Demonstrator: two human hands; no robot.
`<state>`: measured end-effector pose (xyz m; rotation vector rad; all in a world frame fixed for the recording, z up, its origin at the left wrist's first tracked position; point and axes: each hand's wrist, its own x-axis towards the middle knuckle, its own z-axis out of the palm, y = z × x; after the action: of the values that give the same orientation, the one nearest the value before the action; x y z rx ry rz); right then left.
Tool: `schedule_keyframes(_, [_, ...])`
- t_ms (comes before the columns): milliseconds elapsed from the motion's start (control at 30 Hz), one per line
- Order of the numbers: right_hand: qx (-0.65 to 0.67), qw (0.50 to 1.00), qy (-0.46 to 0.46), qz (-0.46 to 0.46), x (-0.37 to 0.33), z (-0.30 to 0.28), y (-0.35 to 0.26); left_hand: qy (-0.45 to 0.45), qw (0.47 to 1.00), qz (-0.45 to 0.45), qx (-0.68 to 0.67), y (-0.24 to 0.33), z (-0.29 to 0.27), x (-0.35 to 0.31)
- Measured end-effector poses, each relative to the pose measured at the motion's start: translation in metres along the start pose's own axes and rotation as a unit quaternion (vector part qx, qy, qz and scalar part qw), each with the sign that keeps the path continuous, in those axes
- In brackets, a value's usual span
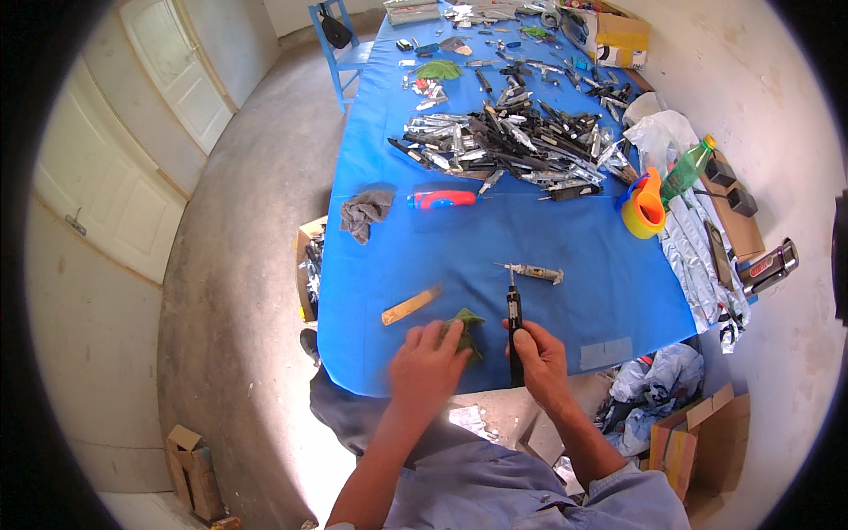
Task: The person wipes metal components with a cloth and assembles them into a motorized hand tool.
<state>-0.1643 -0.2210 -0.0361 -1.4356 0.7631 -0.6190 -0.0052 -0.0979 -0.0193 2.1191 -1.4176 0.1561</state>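
My left hand (427,364) is closed on a crumpled green cloth (466,329) near the front edge of the blue-covered table (397,247). Gripped upright in my right hand (542,360) is a slim black pen-shaped device (514,311) with a thin metal tip pointing away from me. Just beyond that tip lies a similar silver-grey device (535,273), with a thin point at its left end. A flat tan strip (412,305) rests left of the cloth, apart from my hand.
Farther back spreads a large heap of black and silver devices (521,141). A red-and-blue handled tool (443,200) and a grey cloth (365,215) lie before it. To the right are an orange-and-yellow ring-shaped thing (644,212), a green bottle (689,168) and silvery bags (693,252).
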Motion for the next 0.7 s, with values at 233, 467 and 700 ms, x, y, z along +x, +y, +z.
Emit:
schedule_keyframes(233, [0.101,0.984,-0.116,0.085,0.033,0.012,-0.005,0.053,0.979,-0.137,-0.142,-0.025,-0.011,-0.003])
schedule_keyframes(467, [0.173,0.945,-0.226,0.162,0.067,0.067,-0.016,0.127,0.925,-0.236,-0.27,-0.013,-0.043,0.022])
schedule_keyframes(700, [0.157,0.945,-0.265,0.107,0.092,0.104,-0.023,0.194,0.964,-0.139,-0.114,-0.035,-0.019,0.031])
